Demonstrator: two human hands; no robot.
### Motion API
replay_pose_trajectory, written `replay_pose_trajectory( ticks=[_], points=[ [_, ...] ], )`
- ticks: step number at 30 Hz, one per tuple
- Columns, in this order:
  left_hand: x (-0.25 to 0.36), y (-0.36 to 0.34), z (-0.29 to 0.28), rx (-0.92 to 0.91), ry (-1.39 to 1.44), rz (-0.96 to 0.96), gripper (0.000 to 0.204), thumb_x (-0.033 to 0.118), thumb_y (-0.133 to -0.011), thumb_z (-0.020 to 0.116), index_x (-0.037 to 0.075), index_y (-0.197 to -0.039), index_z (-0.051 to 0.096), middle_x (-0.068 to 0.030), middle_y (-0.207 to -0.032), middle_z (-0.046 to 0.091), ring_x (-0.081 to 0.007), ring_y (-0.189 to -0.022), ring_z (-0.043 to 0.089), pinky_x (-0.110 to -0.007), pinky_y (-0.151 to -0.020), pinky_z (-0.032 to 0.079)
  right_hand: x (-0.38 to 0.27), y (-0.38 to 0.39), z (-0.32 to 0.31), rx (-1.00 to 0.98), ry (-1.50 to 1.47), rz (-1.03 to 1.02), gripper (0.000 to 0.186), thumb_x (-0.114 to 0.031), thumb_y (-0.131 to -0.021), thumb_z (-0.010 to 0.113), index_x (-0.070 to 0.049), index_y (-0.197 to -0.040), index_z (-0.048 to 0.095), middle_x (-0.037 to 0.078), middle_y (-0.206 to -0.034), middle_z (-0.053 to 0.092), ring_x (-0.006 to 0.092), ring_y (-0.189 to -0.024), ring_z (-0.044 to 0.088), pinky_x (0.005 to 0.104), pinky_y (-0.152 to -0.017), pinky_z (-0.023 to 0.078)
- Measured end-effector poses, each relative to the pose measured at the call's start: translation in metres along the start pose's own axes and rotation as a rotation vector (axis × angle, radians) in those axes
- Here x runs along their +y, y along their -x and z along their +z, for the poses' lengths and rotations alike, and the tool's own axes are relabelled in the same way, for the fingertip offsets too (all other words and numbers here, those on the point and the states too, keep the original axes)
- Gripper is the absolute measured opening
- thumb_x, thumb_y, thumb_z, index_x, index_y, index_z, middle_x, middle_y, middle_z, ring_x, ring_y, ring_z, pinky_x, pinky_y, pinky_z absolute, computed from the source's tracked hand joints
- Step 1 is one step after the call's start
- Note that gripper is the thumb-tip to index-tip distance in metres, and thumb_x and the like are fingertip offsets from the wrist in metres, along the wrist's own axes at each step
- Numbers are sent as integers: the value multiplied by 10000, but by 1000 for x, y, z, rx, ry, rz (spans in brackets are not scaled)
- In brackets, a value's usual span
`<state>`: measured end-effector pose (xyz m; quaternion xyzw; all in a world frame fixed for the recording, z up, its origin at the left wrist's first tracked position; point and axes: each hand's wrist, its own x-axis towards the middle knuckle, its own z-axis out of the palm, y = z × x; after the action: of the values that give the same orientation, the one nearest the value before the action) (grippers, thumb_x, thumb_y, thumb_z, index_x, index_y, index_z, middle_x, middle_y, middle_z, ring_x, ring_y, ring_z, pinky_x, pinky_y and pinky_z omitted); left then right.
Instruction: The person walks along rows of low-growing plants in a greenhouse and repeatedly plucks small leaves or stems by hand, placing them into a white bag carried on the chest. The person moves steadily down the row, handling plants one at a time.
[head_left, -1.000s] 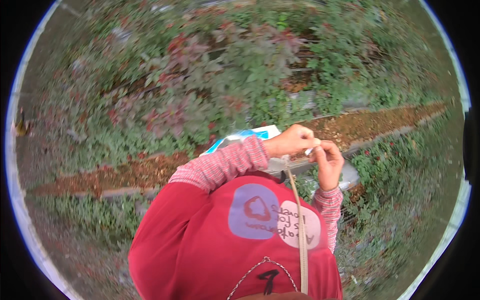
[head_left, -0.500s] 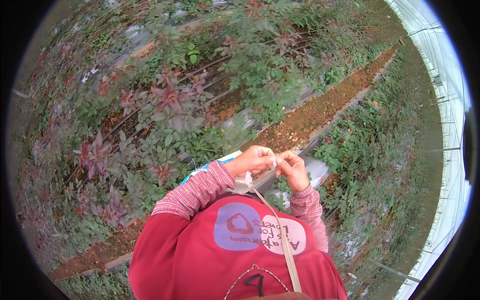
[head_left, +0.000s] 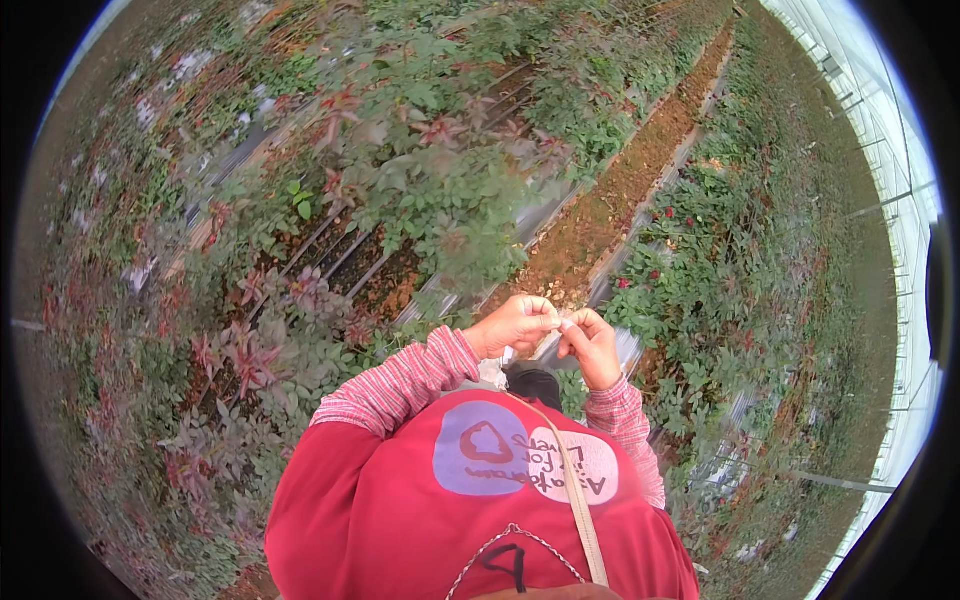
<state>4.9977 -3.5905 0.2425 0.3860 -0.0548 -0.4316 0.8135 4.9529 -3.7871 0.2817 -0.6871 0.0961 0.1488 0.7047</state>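
Note:
My left hand and my right hand meet above my red top, fingertips pinched on a small white piece too small to make out. Beneath my left hand hangs a white bag or wrapping, partly hidden by my hand and arm. A pale strap runs from there down across my chest. Beside the bag, below my hands, a dark shape, maybe my leg or shoe, shows past the top.
Dense rose-like plants with green and reddish leaves grow on both sides of a narrow soil path that runs to the upper right. Pale plastic edging and several dark lines lie among them. A translucent greenhouse wall curves along the right rim.
My view has swung round, so the path runs more steeply away. Both hands sit farther left than a second ago, still pinched together. The blue-and-white packet behind my left arm no longer shows.

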Motion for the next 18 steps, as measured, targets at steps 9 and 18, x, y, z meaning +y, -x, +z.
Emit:
replay_pose_trajectory(
  ticks=[9, 18],
  points=[
    [17, -204, 9, 40, -41, -59, 172, 280, -1005, 669, 124, -985, 599, 107, -662, 410, 3, -500, 286, -205, -444, 179, 2, -128, -160, -30, -97, -88, 78, -86, -989, 640, -33, -962, 590, 16, -772, 638, 81, -600, 591, 220, -565, 480],
    [68, -379, 59, 84, 94, 82, 154, 255, -997, 675, 122, -984, 601, 99, -620, 400, -3, -466, 272, -208, -420, 170, -95, -252, -313, -149, 98, -136, 74, -62, -987, 617, -28, -930, 585, 14, -733, 633, 78, -604, 588, 224, -560, 480]
  ],
)
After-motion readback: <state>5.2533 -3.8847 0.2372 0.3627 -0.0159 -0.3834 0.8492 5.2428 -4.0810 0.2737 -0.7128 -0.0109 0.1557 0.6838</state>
